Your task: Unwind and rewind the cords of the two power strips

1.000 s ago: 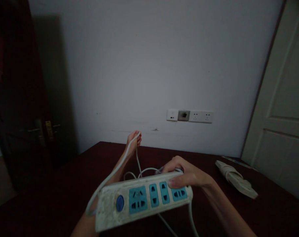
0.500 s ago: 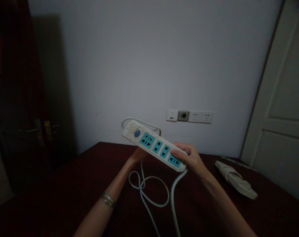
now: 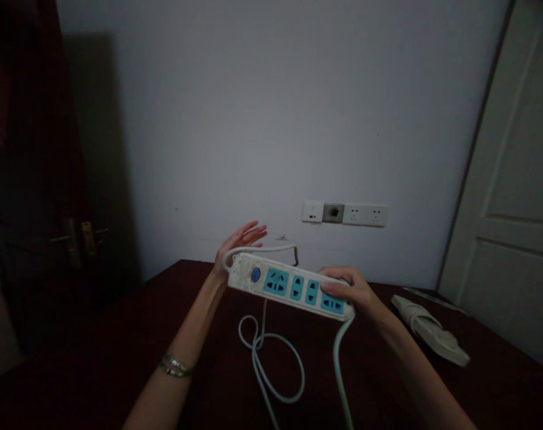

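A white power strip with teal socket panels and a blue round switch hangs above the dark table, its right end slightly lower. Wrapped around that right end is my right hand, thumb on the front face near the last socket. Just behind the strip's left end, my left hand is raised with fingers stretched out; part of the palm is hidden by the strip. The strip's white cord runs along its top behind it. More cord lies looped below, and a length drops from the right end.
A pale slipper lies on the right of the dark red table. On the wall beyond are white sockets and a grey wall plate. A dark door with a brass handle stands left; a pale panelled door stands right.
My left hand has come out from behind the strip, moving left and up, with its fingers now spread. The strip in my right hand has lowered, shifted right and become more level.
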